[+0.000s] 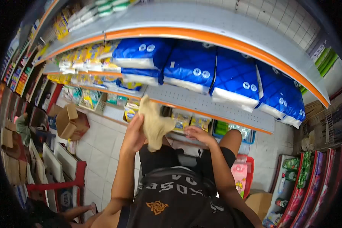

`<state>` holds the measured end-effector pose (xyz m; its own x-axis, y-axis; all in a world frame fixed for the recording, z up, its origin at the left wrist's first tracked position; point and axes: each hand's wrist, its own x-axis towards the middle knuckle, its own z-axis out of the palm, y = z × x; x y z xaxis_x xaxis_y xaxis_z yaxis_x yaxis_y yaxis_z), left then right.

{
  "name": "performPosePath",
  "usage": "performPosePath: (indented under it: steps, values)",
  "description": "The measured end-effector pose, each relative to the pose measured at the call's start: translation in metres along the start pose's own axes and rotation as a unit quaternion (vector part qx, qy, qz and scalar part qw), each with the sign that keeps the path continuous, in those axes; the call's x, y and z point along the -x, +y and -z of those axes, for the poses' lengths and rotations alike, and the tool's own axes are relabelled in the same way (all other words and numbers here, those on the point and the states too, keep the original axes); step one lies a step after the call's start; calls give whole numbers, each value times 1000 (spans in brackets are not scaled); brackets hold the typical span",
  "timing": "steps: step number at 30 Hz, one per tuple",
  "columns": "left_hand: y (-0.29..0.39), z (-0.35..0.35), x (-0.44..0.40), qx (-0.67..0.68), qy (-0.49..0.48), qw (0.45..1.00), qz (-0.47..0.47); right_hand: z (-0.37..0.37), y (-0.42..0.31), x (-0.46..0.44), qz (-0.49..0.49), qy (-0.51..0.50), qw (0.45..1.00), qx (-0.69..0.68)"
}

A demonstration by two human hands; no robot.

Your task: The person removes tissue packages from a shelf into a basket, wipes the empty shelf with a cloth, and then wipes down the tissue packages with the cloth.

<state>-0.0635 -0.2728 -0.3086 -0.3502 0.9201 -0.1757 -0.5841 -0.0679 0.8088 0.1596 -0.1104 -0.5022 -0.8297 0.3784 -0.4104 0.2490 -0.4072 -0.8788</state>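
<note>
A crumpled beige cloth [154,123] hangs from my left hand [134,131], whose fingers are closed on its left edge. It is held up over my lap, in front of the lower shelf. To the right of the cloth is my right hand [198,135], apart from it, with fingers loosely bent and nothing visible in them. Beyond both hands runs a grey perforated shelf [174,95] with an orange front edge. Large blue-and-white packs [235,81] stand side by side along it.
Yellow packs [93,55] fill the shelf's left part. An open cardboard box [70,121] lies on the tiled floor at left. A red basket [250,171] with a pink pack stands by my right leg. Another person's leg [79,211] shows at lower left. Stocked racks line both sides.
</note>
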Motion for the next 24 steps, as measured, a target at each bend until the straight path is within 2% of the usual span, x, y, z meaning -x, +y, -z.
performPosePath:
  steps: [3,5,7,10,11,12,14,16,17,18,19,20,21,22,23,24]
  values:
    - [-7,-11,-4,29,-51,996,60,-28,-33,32,83,-61,983,-155]
    - [-13,-14,-11,61,-123,986,94,-40,-44,46,137,-52,970,-192]
    - [-26,-16,-17,58,-128,984,108,-48,-52,55,190,-55,950,-243]
    - [-35,-24,-23,63,-142,976,150,-53,-61,67,209,-9,951,-228]
    - [-42,-24,-28,22,-133,982,133,-58,-65,68,230,65,950,-200]
    - [-47,-24,-32,-20,-123,986,115,-57,-67,71,230,72,949,-202]
    - [-57,-20,-40,-33,-118,989,87,-53,-69,78,290,154,935,-130]
    - [-67,-10,-50,73,-26,994,75,-51,-76,85,317,179,920,-148]
    - [-75,-8,-50,72,34,995,57,-48,-80,89,315,172,911,-205]
    - [-79,-10,-48,74,31,995,60,-47,-85,94,313,166,898,-260]
    - [-84,-14,-47,-68,95,993,0,-52,-92,96,303,202,898,-248]
    - [-90,-17,-46,-205,156,964,-64,-49,-90,96,307,205,897,-241]
    - [-102,-19,-45,-222,113,960,-125,-46,-82,94,262,253,923,-126]
    - [-113,-20,-44,-189,26,968,-165,-44,-76,92,212,298,931,-8]
    - [-122,-20,-40,-198,-57,968,-141,-46,-70,88,194,332,921,56]
    - [-130,-23,-34,-206,-89,973,-60,-47,-69,90,142,342,911,183]
